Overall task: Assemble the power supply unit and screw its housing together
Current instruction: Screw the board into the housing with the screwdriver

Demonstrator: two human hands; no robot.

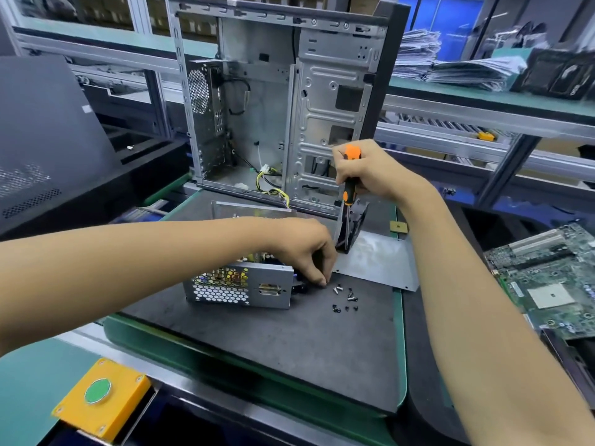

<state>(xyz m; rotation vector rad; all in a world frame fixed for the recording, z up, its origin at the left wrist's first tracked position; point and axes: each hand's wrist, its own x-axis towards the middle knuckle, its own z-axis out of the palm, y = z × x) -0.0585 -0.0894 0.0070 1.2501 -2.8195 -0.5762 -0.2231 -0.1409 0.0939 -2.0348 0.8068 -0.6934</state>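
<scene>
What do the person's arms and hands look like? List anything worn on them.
Both forearms are bare to the frame edge: no sleeves show. The left hand and the right hand wear no gloves. No watch, ring, wrist strap or bracelet is visible on either, and no markings show.

Readable text: none anywhere in view.
Motherboard (553, 278), at 3 o'clock: markings too small and blurred to read.
Yellow button box (103, 397), at 7 o'clock: plain green button, unlettered.
Paper stacks (450, 62), at 1 o'clock: print illegible.
</scene>
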